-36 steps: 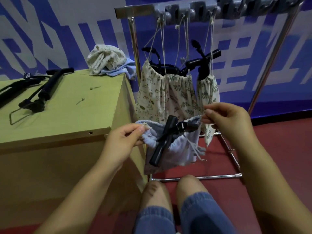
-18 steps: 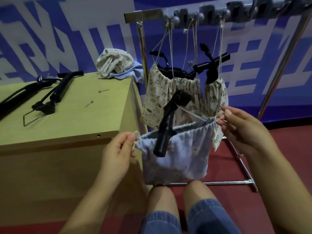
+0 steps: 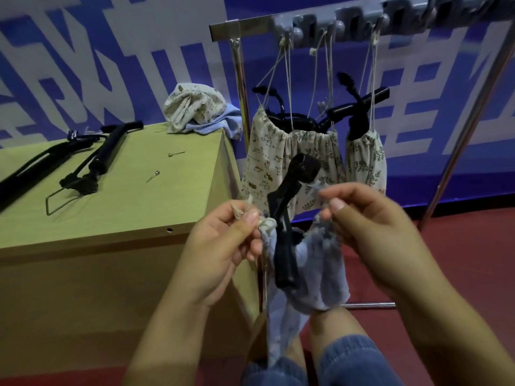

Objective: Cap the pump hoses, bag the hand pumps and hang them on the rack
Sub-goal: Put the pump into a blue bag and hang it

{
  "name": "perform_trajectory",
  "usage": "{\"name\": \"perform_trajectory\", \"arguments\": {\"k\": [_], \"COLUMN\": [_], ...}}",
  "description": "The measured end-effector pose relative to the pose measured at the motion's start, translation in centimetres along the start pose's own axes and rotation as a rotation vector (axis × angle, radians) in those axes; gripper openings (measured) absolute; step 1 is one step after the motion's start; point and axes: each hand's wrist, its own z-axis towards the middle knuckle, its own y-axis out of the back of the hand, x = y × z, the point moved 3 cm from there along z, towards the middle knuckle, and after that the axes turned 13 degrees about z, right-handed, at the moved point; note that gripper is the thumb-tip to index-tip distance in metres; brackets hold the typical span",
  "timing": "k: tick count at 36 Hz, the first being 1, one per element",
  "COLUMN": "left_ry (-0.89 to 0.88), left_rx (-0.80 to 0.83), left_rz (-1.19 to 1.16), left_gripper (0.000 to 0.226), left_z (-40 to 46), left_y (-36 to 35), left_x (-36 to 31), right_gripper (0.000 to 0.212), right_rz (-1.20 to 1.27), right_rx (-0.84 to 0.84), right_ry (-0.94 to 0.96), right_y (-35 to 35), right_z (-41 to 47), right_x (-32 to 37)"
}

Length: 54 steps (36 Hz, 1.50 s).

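Observation:
A pale blue drawstring bag [image 3: 320,274] hangs between my hands with a black hand pump [image 3: 289,218] sticking up out of its mouth. My left hand [image 3: 223,246] pinches the cream drawstring at the bag's left side. My right hand [image 3: 370,224] pinches the gathered cloth and cord on the right. Behind them, two printed bags [image 3: 292,162] with black pumps in them hang by cords from the hooks of the metal rack [image 3: 306,20]. Two more black pumps [image 3: 103,157] lie on the wooden table [image 3: 125,213] at the left.
Two small metal needles [image 3: 153,175] lie on the table top. Spare folded bags [image 3: 195,110] are heaped at its far corner. The rack's legs and floor bar [image 3: 370,304] stand on the red floor to the right. My knees are below the bag.
My hands have come closer together and risen, bunching the bag's mouth around the pump. The bag, spread wide half a second ago, now hangs narrow and long.

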Motion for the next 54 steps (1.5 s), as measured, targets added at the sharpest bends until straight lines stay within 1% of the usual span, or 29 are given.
{"name": "perform_trajectory", "arguments": {"k": [1, 3, 5, 6, 7, 10, 11, 13, 15, 17, 18, 19, 20, 21, 23, 25, 29, 33, 35, 37, 38, 40, 41, 43, 45, 46, 49, 52, 54], "left_ry": [-0.006, -0.036, -0.061, -0.068, -0.073, -0.074, -0.073, -0.062, -0.072, -0.138, -0.197, -0.272, -0.356, -0.445, -0.565, -0.549, -0.51, -0.46, -0.429, -0.383, -0.376, -0.379, -0.38, -0.434, -0.494, -0.49, -0.412, -0.389, -0.369], "left_rx": [-0.009, -0.017, 0.003, 0.017, 0.033, 0.064, 0.064, 0.023, -0.095, -0.264, -0.328, -0.353, -0.339, -0.288, -0.122, 0.008, 0.016, 0.094, 0.084, 0.05, 0.021, -0.038, -0.059, -0.089, -0.134, -0.178, -0.316, -0.359, -0.395], "left_rz": [0.009, 0.052, 0.092, 0.105, 0.115, 0.118, 0.109, 0.084, 0.127, 0.228, 0.278, 0.329, 0.409, 0.527, 0.739, 0.786, 0.826, 0.743, 0.569, 0.383, 0.364, 0.401, 0.434, 0.593, 0.801, 0.851, 0.855, 0.882, 0.873], "left_gripper": [0.01, 0.011, 0.014, 0.013, 0.013, 0.014, 0.013, 0.013, 0.014, 0.013, 0.01, 0.007, 0.006, 0.007, 0.013, 0.018, 0.019, 0.018, 0.016, 0.014, 0.014, 0.006, 0.007, 0.012, 0.007, 0.004, 0.004, 0.02, 0.027], "left_z": [0.0, -0.1, -0.1, -0.1, -0.1, -0.1, -0.1, 0.0, 0.2, 0.2, 0.0, -0.2, -0.6, -0.9, -1.2, -1.1, -0.2, 0.1, 0.2, 0.4, 0.5, 0.5, 0.4, 0.2, -0.2, -0.3, -0.5, -0.3, 0.0], "left_y": [-0.4, -1.1, -1.6, -1.8, -1.9, -2.2, -2.3, -2.3, -1.9, -1.2, -0.9, -0.8, -1.0, -1.4, -2.3, -2.9, -2.9, -2.7, -2.3, -1.7, -1.5, -0.8, -0.3, 1.0, 2.5, 3.3, 5.2, 5.4, 5.3], "left_x": [-0.1, -0.2, -0.5, -0.6, -0.8, -1.2, -1.3, -1.3, -1.2, -1.3, -1.6, -1.9, -2.3, -2.8, -3.5, -3.9, -4.4, -4.1, -4.0, -3.7, -3.6, -3.5, -3.5, -3.5, -3.6, -3.5, -3.0, -2.4, -1.8], "right_gripper": [0.02, 0.003, 0.019, 0.023, 0.021, 0.005, 0.005, 0.013, 0.018, 0.022, 0.025, 0.029, 0.032, 0.032, 0.03, 0.027, 0.024, 0.021, 0.018, 0.018, 0.017, 0.015, 0.013, 0.007, 0.008, 0.011, 0.013, 0.013, 0.013], "right_rz": [-0.06, -0.182, -0.345, -0.407, -0.433, -0.393, -0.377, -0.347, -0.325, -0.271, -0.228, -0.185, -0.149, -0.13, -0.131, -0.133, -0.116, -0.066, -0.086, -0.105, -0.099, -0.089, -0.072, 0.037, 0.147, 0.182, 0.246, 0.287, 0.334], "right_rx": [0.026, 0.093, 0.139, 0.149, 0.138, 0.087, 0.072, 0.034, 0.0, -0.009, -0.004, -0.001, 0.003, 0.007, 0.014, 0.007, 0.016, 0.075, 0.08, 0.052, 0.027, -0.041, -0.077, -0.141, -0.188, -0.207, -0.231, -0.234, -0.223], "right_ry": [0.046, 0.123, 0.177, 0.206, 0.232, 0.268, 0.267, 0.246, 0.217, 0.173, 0.153, 0.134, 0.117, 0.108, 0.126, 0.155, 0.193, 0.146, 0.142, 0.134, 0.128, 0.113, 0.101, 0.044, -0.015, -0.032, -0.073, -0.104, -0.136], "right_y": [-0.7, -1.9, -2.6, -2.8, -3.0, -2.8, -2.7, -2.5, -2.4, -2.4, -2.4, -2.4, -2.6, -2.8, -3.2, -3.3, -3.0, -3.0, -3.0, -2.7, -2.5, -1.5, -0.8, 1.1, 2.7, 3.2, 4.2, 4.4, 4.3], "right_z": [-0.4, -1.2, -1.5, -1.5, -1.5, -1.3, -1.2, -1.1, -1.1, -1.1, -1.1, -1.0, -1.0, -0.9, -0.8, -0.7, -0.4, -0.3, -0.3, -0.2, -0.2, 0.2, 0.5, 1.2, 2.3, 2.9, 4.3, 5.2, 5.5], "right_x": [0.0, 0.4, 0.4, 0.4, 0.3, 0.1, 0.2, 0.3, 0.6, 0.9, 1.2, 1.3, 1.5, 1.7, 2.0, 2.2, 2.6, 2.9, 3.0, 3.1, 3.2, 3.7, 4.0, 4.5, 4.9, 5.0, 4.6, 4.0, 3.5]}}
